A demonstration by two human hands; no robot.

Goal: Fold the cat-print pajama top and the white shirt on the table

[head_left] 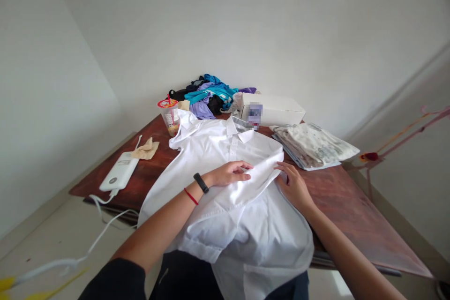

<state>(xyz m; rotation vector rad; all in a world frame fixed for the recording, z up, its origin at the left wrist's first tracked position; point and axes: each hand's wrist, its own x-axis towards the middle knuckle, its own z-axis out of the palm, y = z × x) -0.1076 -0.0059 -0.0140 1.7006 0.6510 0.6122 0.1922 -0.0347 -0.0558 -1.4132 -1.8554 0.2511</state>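
A white collared shirt lies spread over the table, its collar toward the wall and its lower part hanging over the near edge toward my lap. My left hand rests on the middle of the shirt, fingers stretched out and slightly apart. It wears a black band and a red string at the wrist. At the shirt's right side, my right hand grips a folded edge of the cloth between thumb and fingers. A sleeve appears folded inward beneath that edge, partly hidden.
On the brown table stand a drink cup, a white box and a stack of folded clothes. A heap of colored clothes lies against the wall. To the left are a white power bank with a cable and a crumpled tissue.
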